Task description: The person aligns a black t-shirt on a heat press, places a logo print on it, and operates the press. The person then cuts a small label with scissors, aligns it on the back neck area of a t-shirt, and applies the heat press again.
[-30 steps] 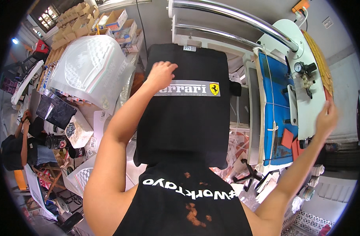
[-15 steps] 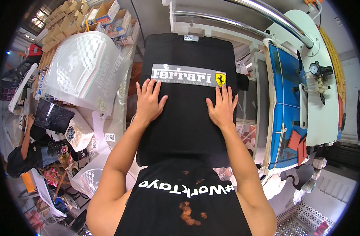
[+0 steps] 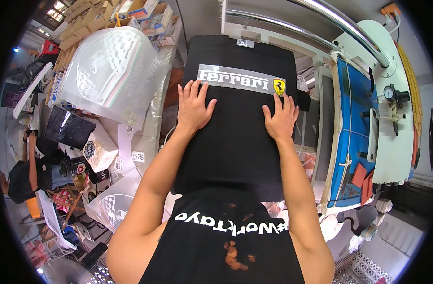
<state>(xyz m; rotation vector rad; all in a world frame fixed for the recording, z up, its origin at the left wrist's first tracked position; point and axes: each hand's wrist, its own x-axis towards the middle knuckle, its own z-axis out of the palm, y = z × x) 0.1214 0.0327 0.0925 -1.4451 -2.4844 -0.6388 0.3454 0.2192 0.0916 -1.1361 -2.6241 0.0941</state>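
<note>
A black garment (image 3: 233,146) is laid flat over a pad, with a small white label (image 3: 245,43) at its top edge. Across its upper part lies a clear strip (image 3: 235,78) bearing white lettering and a yellow shield emblem (image 3: 279,86). My left hand (image 3: 194,106) lies open, palm down, its fingertips at the lower left edge of the strip. My right hand (image 3: 280,118) also rests open on the fabric, fingertips just under the emblem.
A heat press (image 3: 391,142) with chrome bars, gauge and blue padded platen (image 3: 349,132) stands right. Transfer sheets (image 3: 103,80), cardboard boxes (image 3: 88,23) and a dark tablet (image 3: 69,128) crowd the left. A co-worker (image 3: 27,175) in dark clothing is at the far left.
My right hand has left the press's right side for the garment. My left hand has moved from over the strip's upper left to below it. The garment now sits higher and further right in view.
</note>
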